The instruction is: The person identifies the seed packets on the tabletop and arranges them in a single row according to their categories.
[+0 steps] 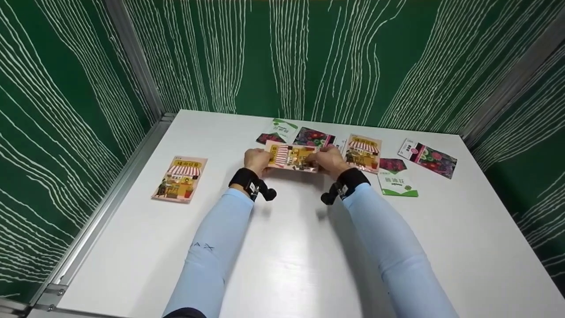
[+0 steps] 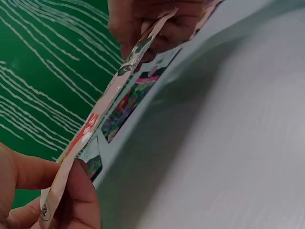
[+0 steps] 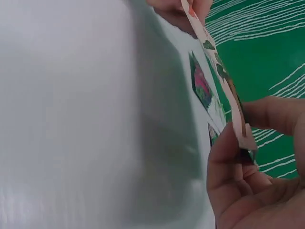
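Observation:
Between both hands, a pink-edged packet with a red-and-white striped awning picture (image 1: 291, 156) is held sideways above the table. My left hand (image 1: 257, 160) pinches its left end, thumb and fingers on opposite faces in the left wrist view. At the other end, my right hand (image 1: 329, 160) pinches it in the same way. Seen edge-on in the right wrist view, the packet (image 3: 220, 67) is thin and slightly bent. Two look-alike awning packets lie flat: one at left (image 1: 180, 179), one just right of my right hand (image 1: 363, 152).
Behind the held packet lie a green-and-white flower packet (image 1: 282, 129) and a dark flower-picture packet (image 1: 312, 136), partly covered from view. To the right are another green-and-white packet (image 1: 398, 181) and a flower-picture packet (image 1: 430, 158). Green, white-streaked walls (image 1: 256, 57) surround the white table (image 1: 282, 265).

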`<state>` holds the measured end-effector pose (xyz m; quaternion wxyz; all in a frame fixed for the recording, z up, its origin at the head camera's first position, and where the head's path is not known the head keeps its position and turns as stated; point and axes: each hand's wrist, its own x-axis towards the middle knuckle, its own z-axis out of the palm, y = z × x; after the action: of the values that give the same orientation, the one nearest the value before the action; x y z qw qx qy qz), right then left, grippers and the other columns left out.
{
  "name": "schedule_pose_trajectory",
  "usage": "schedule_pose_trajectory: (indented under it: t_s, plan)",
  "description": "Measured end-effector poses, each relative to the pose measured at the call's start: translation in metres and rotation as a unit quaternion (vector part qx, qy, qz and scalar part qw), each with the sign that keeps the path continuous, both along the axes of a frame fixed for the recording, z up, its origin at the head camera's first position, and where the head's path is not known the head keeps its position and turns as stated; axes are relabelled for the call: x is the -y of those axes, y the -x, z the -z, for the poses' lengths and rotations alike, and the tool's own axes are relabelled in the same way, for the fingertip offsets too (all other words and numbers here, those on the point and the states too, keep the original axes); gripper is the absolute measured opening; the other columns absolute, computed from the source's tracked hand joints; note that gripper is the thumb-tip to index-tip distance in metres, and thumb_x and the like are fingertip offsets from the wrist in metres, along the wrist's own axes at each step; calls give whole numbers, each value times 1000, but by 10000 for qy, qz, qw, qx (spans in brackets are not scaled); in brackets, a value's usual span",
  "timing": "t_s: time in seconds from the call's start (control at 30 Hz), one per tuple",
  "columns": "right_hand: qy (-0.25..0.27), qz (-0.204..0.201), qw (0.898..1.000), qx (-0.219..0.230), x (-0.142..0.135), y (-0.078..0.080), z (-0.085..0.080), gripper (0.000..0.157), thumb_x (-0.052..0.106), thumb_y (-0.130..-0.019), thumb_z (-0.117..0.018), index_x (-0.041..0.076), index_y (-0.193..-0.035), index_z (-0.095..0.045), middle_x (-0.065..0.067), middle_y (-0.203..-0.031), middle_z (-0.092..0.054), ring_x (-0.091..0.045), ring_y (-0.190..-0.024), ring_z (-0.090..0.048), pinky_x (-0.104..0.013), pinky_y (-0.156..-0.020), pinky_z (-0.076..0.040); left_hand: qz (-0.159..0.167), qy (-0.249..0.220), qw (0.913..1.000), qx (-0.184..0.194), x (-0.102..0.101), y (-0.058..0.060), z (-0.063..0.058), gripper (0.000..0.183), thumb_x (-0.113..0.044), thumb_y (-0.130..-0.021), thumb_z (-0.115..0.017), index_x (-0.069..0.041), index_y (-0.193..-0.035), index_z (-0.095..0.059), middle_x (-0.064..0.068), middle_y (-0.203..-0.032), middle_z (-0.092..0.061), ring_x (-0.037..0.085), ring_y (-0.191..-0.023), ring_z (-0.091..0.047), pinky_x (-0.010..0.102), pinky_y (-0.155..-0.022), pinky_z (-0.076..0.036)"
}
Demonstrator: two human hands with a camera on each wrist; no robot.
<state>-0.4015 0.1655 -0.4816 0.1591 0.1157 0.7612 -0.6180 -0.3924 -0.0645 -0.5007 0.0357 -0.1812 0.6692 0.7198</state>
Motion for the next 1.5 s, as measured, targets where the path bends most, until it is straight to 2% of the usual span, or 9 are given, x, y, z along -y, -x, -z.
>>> schedule_pose_trajectory:
  t_s: [0.17,0.37,0.47,0.53,0.7,0.9,1.13,1.3,1.5]
  plan:
    - [632,109,9979,-13,8,1,-3,62,10,-99,-78,4,-153,-48,-11,-136,-67,-20,-108,-74,-30,-86,-66,-320,-928,9951,-128,2,-5,-7,41,-6,-107,-69,11,-144,-64,8,-93,-74,11,-67,-74,25,-69,-65]
    - [1596,576,9852,-256,29,-3,-4,63,2,-102,-73,6,-157,-43,-10,-134,-67,-20,-106,-76,-30,-82,-68,-792,-2059,9752,-151,-12,-4,-17,36,-8,-108,-70,8,-140,-66,9,-102,-74,15,-84,-73,28,-79,-63]
    - [1908,692,9785,-358,39,-7,-4,64,1,-103,-72,6,-162,-45,-13,-139,-68,-21,-108,-77,-30,-83,-69,-701,-2480,9661,-174,-26,-6,-23,38,-7,-108,-69,7,-144,-64,14,-115,-74,20,-97,-73,28,-79,-63]
    - [2042,704,9757,-378,43,-10,-5,64,2,-104,-71,8,-164,-48,-14,-141,-69,-21,-108,-77,-30,-85,-68,-537,-2528,9658,-191,-34,-7,-27,40,-7,-110,-67,6,-147,-61,18,-125,-75,21,-101,-72,28,-79,-62]
    - [2135,677,9739,-353,41,-14,-12,56,12,-106,-74,8,-158,-57,-9,-126,-75,-16,-99,-80,-27,-83,-68,-135,-1999,9794,-257,-36,-11,-34,43,-9,-113,-62,2,-154,-56,23,-141,-73,23,-105,-74,28,-78,-61]
    - [1886,378,9806,-368,27,-17,-15,30,17,-106,-75,3,-133,-71,-4,-95,-81,-11,-71,-77,-22,-64,-63,850,-707,9936,-219,-10,-17,-38,45,-18,-115,-62,-7,-159,-56,20,-144,-72,24,-114,-74,32,-80,-62]
    - [1548,-693,9855,25,19,-21,-12,20,13,-106,-75,3,-124,-75,-4,-95,-83,-15,-80,-82,-27,-72,-68,2307,91,9730,-33,17,-24,-39,42,-15,-113,-65,-4,-154,-63,17,-131,-81,20,-98,-82,33,-78,-69]
    - [1471,-914,9849,-41,23,-30,-10,16,9,-105,-77,3,-119,-77,-3,-94,-86,-15,-82,-84,-30,-76,-70,2070,90,9782,-107,30,-29,-38,34,-18,-109,-75,-1,-138,-74,5,-104,-82,15,-85,-81,31,-75,-69]
    - [1136,-1311,9847,-151,26,-39,-12,13,11,-104,-79,4,-114,-78,-3,-93,-87,-13,-78,-84,-28,-74,-69,1999,282,9794,-65,50,-36,-36,24,-18,-109,-75,0,-125,-74,3,-100,-78,15,-85,-78,30,-73,-68]
